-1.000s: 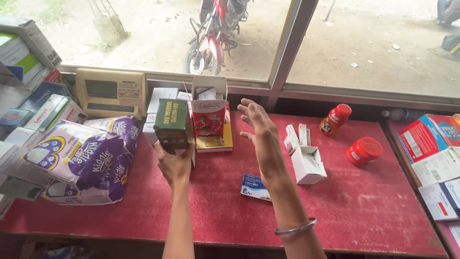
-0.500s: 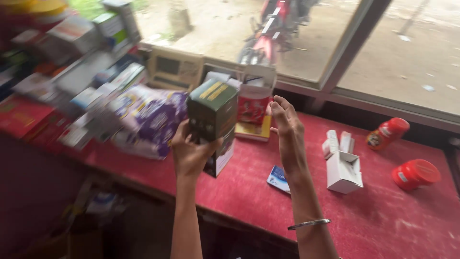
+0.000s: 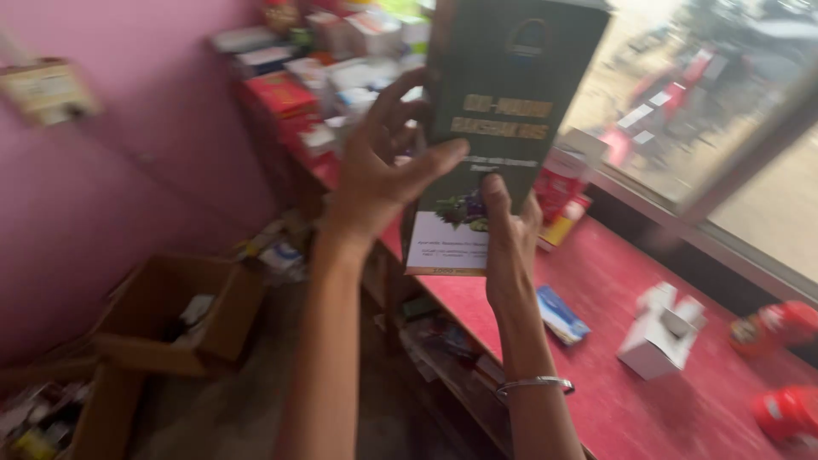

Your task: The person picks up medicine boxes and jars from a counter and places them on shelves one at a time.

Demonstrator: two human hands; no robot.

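Since the earlier frame, the view has swung left toward the pink wall and the dark green carton has come up close to the camera, off the red worktop, where it now fills the upper centre of the view.

Carton position: held in the air between both hands, long axis upright with a slight tilt, printed face toward the camera, lower white panel at the bottom.

Left hand: on the carton's left edge, thumb across the front face, fingers curled round behind it; closed on the carton.

Right hand: under the lower end, fingers lying up the front face, palm supporting the base; also closed on the carton. A metal bangle sits on this wrist.

Both hands are in contact, the left higher, the right lower.

Count:
- one green carton in hand
- one open white box on the worktop, well right of the hands
- two red-lidded jars at the far right
- one small blue packet just right of the right forearm
- one brown cardboard box on the floor, lower left

Stacked goods behind the carton are too blurred to count
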